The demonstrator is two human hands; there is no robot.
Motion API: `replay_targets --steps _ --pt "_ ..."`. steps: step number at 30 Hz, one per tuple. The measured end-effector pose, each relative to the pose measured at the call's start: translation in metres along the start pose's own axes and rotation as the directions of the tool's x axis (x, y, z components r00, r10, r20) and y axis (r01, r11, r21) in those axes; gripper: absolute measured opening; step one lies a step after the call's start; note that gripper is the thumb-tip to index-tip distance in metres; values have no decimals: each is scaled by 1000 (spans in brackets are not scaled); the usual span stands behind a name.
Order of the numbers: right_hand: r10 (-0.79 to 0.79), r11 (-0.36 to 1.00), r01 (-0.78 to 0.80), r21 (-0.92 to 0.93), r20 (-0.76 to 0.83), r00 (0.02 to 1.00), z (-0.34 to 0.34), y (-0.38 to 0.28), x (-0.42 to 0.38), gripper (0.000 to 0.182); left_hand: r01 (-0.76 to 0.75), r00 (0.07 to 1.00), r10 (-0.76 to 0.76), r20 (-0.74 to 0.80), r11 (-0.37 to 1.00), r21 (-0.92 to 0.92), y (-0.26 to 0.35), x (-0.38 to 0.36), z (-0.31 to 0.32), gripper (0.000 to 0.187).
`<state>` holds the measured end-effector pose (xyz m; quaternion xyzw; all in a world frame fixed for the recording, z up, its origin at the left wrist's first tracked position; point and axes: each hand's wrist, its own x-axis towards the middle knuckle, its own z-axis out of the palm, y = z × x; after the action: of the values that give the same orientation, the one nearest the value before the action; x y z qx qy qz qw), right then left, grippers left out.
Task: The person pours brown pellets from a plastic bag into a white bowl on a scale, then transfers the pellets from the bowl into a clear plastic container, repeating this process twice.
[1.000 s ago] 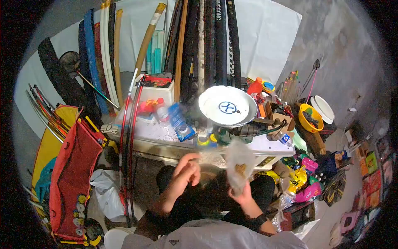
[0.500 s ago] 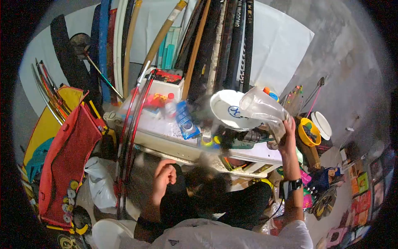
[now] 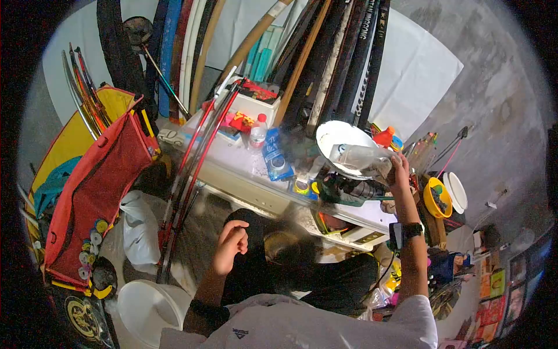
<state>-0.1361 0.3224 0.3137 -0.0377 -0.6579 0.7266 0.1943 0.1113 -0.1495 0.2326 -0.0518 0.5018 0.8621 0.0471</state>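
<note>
Plastic bag: a clear bag is held out, tilted on its side, across the white bowl; whether the two are touching cannot be told.
Right hand: the bag's near end is gripped in the bent fingers of the right hand (a dark watch is worn on that wrist).
Left hand: the left hand is held near the knee, fingers loosely curled inward; whether anything is held inside cannot be told.
Table: on the pale table, a blue packet and a red-capped bottle are set left of the bowl.
Room edges: a yellow bowl is seen at right; a red case and white bucket are seen at left.
</note>
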Motion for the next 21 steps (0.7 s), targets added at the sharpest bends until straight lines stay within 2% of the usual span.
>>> replay_targets --steps 2,4,5,7,8,13,15,16,17,19,20,21 --pt "-10 999 9 -43 -38 999 -1 -1 12 46 5 1000 -5 -18 1000 10 2 -1 0 17" --pt "-50 982 57 -182 45 998 0 -8 28 44 -13 999 14 -29 1000 19 3 0 -2 16" --pt "-52 981 59 -182 46 998 8 -20 28 44 -29 999 30 -39 999 29 3 1 -2 16" --pt "133 977 -99 -188 183 974 19 -48 30 39 -45 998 47 -33 997 66 3 1 -1 16" --pt "187 965 -158 -209 130 974 24 -55 37 34 -59 998 62 -28 993 104 5 1 -1 15" --pt "263 953 -209 -220 254 931 38 -80 56 25 -67 998 70 -7 981 183 5 -2 3 15" --pt "269 933 -190 -306 242 932 39 -79 70 22 -65 998 67 -7 982 178 4 -2 3 15" --pt "274 934 -176 -311 307 911 44 -84 71 19 -65 997 70 -21 980 189 2 -4 1 16" --pt "272 934 -175 -311 304 913 47 -88 70 19 -64 997 72 -35 978 200 2 -4 0 16" --pt "282 831 -108 -545 246 927 54 -96 69 15 -52 997 64 -44 974 220 4 -4 -2 17" --pt "284 829 -110 -548 244 927 52 -92 78 15 -39 997 54 -57 970 241 4 -5 -2 17" --pt "188 791 39 -611 303 934 50 -88 89 14 -36 997 51 -58 970 241 6 -5 0 17"
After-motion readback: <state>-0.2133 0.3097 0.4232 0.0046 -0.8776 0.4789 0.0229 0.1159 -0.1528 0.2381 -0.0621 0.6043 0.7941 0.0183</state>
